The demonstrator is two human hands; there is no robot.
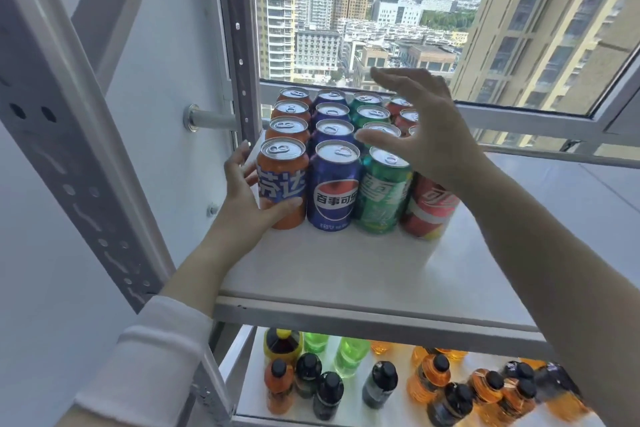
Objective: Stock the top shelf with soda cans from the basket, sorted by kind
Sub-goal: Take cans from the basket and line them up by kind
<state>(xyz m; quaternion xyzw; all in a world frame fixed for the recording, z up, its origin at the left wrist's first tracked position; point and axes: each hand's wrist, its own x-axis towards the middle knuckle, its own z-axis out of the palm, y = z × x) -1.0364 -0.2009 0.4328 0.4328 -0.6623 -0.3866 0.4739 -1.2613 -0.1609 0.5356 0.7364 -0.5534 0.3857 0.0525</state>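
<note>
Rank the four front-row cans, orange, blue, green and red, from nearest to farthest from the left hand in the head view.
1. Front orange can: left end of the row, gripped by the left hand.
2. Front blue can: just right of the orange one.
3. Front green can: right of the blue one.
4. Front red can: right end of the row.

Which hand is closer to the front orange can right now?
Left. The left hand grips the front orange can, thumb across its lower front. The right hand hovers open above the green cans and red cans, apart from it.
</note>
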